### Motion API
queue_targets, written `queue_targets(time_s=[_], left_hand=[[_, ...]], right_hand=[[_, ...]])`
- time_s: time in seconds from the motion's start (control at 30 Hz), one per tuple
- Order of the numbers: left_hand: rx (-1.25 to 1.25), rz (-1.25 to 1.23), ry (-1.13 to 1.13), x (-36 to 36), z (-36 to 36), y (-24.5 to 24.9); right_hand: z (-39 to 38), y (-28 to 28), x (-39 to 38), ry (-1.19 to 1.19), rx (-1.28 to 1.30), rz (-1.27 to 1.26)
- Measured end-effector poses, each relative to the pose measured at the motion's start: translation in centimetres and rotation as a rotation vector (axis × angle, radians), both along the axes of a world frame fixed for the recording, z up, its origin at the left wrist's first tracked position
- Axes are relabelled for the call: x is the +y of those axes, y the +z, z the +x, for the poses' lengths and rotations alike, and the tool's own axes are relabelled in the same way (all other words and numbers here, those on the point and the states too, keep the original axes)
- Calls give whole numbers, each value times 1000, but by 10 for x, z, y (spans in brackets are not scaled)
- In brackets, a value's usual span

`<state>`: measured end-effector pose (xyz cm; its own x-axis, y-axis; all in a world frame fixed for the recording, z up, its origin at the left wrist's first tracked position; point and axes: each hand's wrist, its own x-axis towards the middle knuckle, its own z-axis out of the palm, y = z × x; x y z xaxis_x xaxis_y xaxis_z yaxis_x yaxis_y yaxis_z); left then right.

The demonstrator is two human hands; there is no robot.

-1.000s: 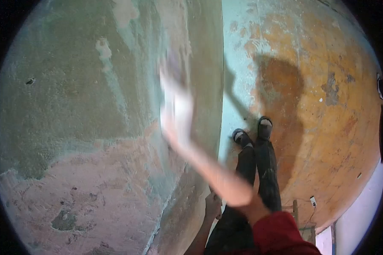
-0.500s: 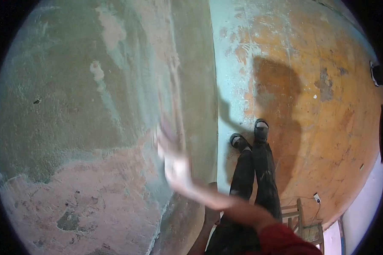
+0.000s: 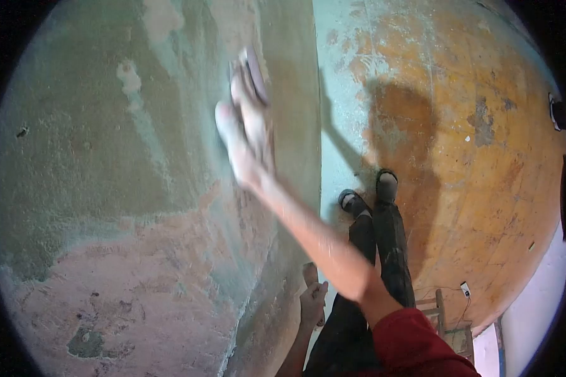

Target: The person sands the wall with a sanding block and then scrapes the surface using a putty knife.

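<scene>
My right hand (image 3: 245, 129), dusted white, is stretched up flat against the worn wall (image 3: 107, 157). It presses a small dark pad (image 3: 255, 68), which looks like sandpaper, under its fingertips; motion blurs the hand. My left hand (image 3: 312, 303) hangs low by the wall's corner edge, fingers curled around a small brownish piece (image 3: 309, 274) that I cannot make out. A red sleeve (image 3: 415, 342) covers my right upper arm.
The wall shows green, pink and bare plaster patches. Far below lie an orange and pale-green floor (image 3: 484, 157), my dark trousers and sandalled feet (image 3: 371, 195), and a wooden chair (image 3: 449, 320) with a small white box and cord beside it.
My right hand has swept up the wall from about waist height to high near the corner. The left hand has stayed low by the wall's edge.
</scene>
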<state>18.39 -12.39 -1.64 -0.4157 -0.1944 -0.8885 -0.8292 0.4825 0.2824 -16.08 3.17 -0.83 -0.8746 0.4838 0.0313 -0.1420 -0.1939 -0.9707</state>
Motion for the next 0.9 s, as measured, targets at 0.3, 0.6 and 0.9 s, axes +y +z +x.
queue_targets(time_s=[0.3, 0.6, 0.9], left_hand=[[-1, 65, -4, -3, -3, -3], [18, 28, -109, -4, 2, 0], [314, -22, -357, -30, 30, -26]], right_hand=[[52, 15, -18, 132, -127, -54], [9, 21, 21, 247, -22, 69], [89, 50, -6, 403, 107, -25]])
